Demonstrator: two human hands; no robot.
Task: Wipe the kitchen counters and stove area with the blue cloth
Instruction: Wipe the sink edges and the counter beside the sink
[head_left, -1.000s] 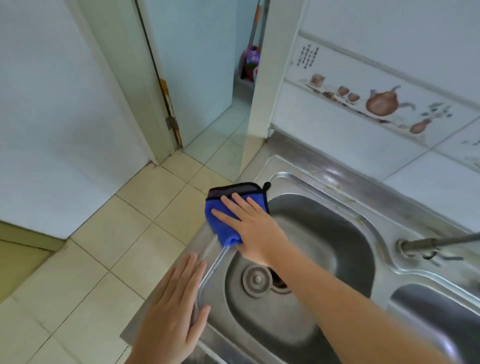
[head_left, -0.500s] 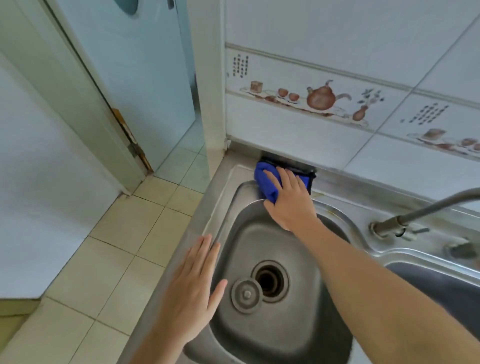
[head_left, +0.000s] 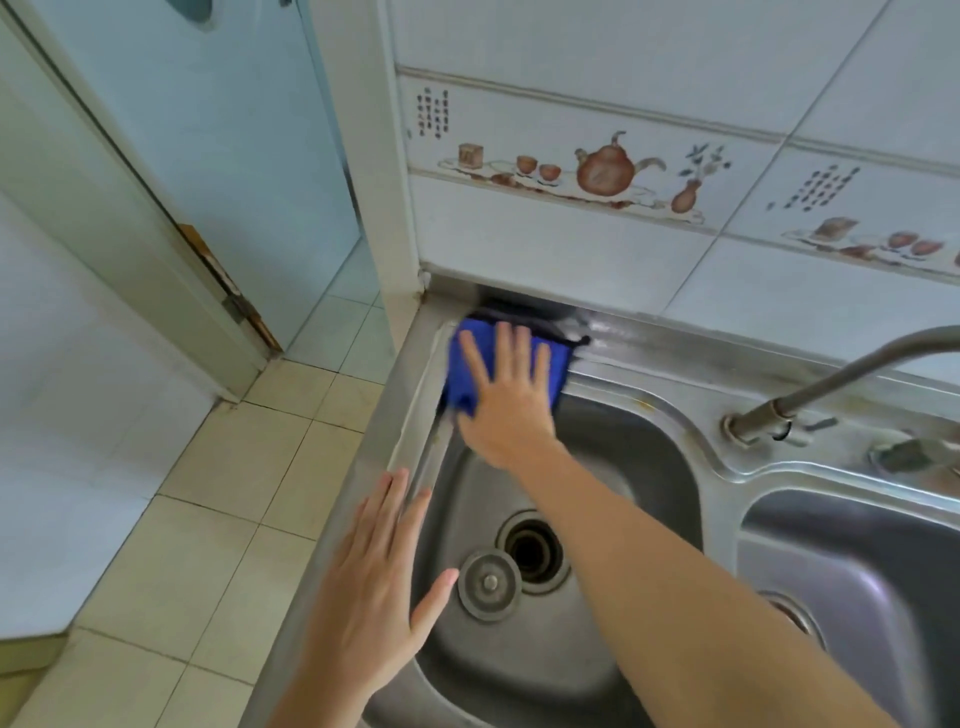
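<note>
Early yet, by my reading. Right hand (head_left: 506, 402), fingers straight and spread, presses blue cloth (head_left: 462, 379) onto the sink's (head_left: 644, 384) far-left corner rim. Left hand (head_left: 374, 587) flat, empty, on counter edge (head_left: 332, 525). Remaining counters unwiped; stove unseen.

White wall tiles (head_left: 597, 270) with a teapot border (head_left: 605, 166) rise beyond my hands. Left of them, beige floor tiles (head_left: 218, 467) meet a pale door (head_left: 218, 156).

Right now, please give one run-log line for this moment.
right hand: presses blue cloth | place: steel sink rim, back-left corner | left hand: flat, open
</note>
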